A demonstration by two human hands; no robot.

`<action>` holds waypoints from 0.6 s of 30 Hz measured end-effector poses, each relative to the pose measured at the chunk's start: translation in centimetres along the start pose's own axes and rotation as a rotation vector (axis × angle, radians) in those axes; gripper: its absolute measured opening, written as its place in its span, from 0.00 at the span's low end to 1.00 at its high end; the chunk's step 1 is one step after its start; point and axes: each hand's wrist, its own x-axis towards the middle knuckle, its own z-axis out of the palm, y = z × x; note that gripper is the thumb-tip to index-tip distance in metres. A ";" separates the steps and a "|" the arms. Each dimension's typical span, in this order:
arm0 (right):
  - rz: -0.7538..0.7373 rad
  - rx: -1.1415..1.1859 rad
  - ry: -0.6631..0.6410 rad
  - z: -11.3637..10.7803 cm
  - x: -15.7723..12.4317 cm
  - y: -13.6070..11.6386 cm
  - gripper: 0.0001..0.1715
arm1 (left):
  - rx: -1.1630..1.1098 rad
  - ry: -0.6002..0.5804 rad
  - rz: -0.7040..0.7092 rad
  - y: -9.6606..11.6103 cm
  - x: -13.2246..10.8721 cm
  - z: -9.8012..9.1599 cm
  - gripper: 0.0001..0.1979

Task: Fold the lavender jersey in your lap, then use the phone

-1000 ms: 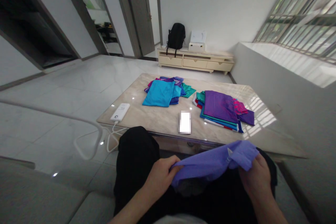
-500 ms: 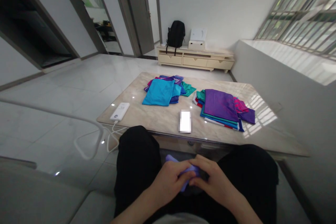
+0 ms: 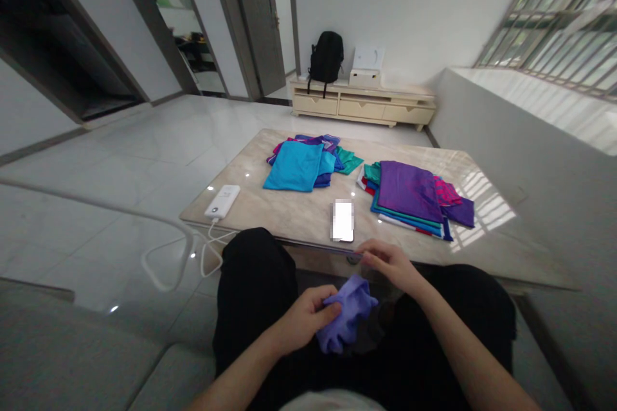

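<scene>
A crumpled lavender cloth [image 3: 351,308] hangs over my lap, pinched between the thumb and fingers of my left hand [image 3: 308,318]. Apart from the cloth, my right hand [image 3: 389,264] hovers by the front edge of the table [image 3: 284,218], fingers stretched out and slightly bent, with nothing seen in them. Just beyond its fingertips a phone [image 3: 342,221] lies on the tabletop, its screen blanked out white. Farther back on the left is a pile of folded clothes with a turquoise piece [image 3: 294,167] on top. To the right, a second stack has a purple piece [image 3: 409,191] uppermost.
A white power bank [image 3: 222,201] with a white cable [image 3: 207,247] sits at the table's left corner. My knees are close under the front edge. Beyond the table stand a low cabinet [image 3: 361,108], a black backpack [image 3: 326,58] and a white box [image 3: 365,78].
My right hand has come off the lavender cloth and moved forward to the table edge. The cloth, bunched in both hands before, now spreads out more from my left hand.
</scene>
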 end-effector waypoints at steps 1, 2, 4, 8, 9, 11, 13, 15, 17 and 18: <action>0.026 -0.061 0.064 -0.1 1.6 1.4 0.20 | -0.051 -0.026 -0.030 -0.4 0.9 0.4 0.30; 0.036 -0.092 0.094 -0.1 3.1 2.8 0.21 | -0.081 -0.048 -0.055 -0.9 1.9 0.8 0.31; 0.038 -0.120 0.090 0.1 5.7 5.3 0.23 | -0.058 -0.096 -0.085 -1.7 4.2 1.5 0.32; 0.020 -0.147 0.035 0.9 8.4 8.5 0.24 | 0.260 -0.264 -0.122 -2.7 9.3 2.0 0.22; 0.018 -0.156 0.036 1.1 8.7 8.9 0.24 | 0.351 -0.323 -0.131 -2.8 10.6 2.1 0.18; 0.016 -0.158 0.053 1.2 9.0 9.6 0.26 | 0.466 -0.447 -0.161 -3.3 12.9 2.3 0.11; 0.019 -0.138 0.078 1.1 9.2 10.1 0.30 | 0.459 -0.541 -0.229 -4.1 14.8 2.7 0.08; 0.028 -0.104 0.092 0.9 9.3 10.3 0.31 | 0.390 -0.562 -0.315 -5.2 16.1 3.1 0.08; 0.046 -0.069 0.087 0.8 9.4 10.3 0.29 | 0.363 -0.530 -0.383 -6.4 16.9 3.1 0.09; 0.055 -0.056 0.083 0.7 9.4 10.3 0.29 | 0.367 -0.505 -0.403 -6.9 17.0 3.0 0.10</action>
